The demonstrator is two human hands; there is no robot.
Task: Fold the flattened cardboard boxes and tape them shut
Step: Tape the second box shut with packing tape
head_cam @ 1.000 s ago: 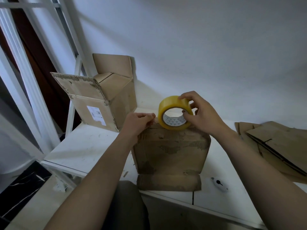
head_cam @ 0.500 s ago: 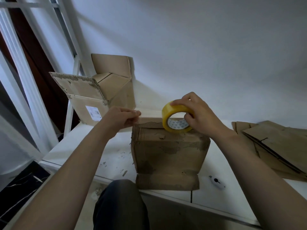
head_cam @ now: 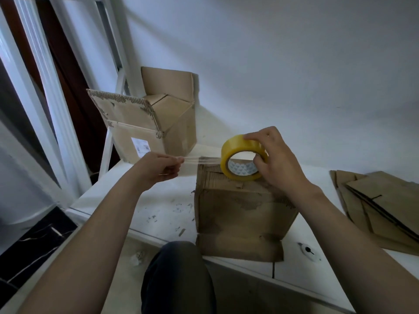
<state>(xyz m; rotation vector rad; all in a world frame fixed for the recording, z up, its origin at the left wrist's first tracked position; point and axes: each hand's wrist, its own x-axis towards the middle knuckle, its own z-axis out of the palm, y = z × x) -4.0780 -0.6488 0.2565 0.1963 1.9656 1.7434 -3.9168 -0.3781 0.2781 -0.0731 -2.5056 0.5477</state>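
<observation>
Left hand (head_cam: 158,169) pinches a strip (head_cam: 199,160) it's just pulled off the roll (head_cam: 235,143), which right hand (head_cam: 277,163) grips atop the box (head_cam: 240,209). Sealing's next, probably.

The white table (head_cam: 158,196) carried it all. A worn cardboard box (head_cam: 244,214) stood upright near its front edge. At the far left corner sat a second box (head_cam: 154,128), flaps open, with a white label on its side. Flattened cardboard sheets (head_cam: 385,205) lay stacked at the right. Dark scraps (head_cam: 176,209) dotted the top left of the near box, and a small white round thing (head_cam: 309,252) lay just right of it.
</observation>
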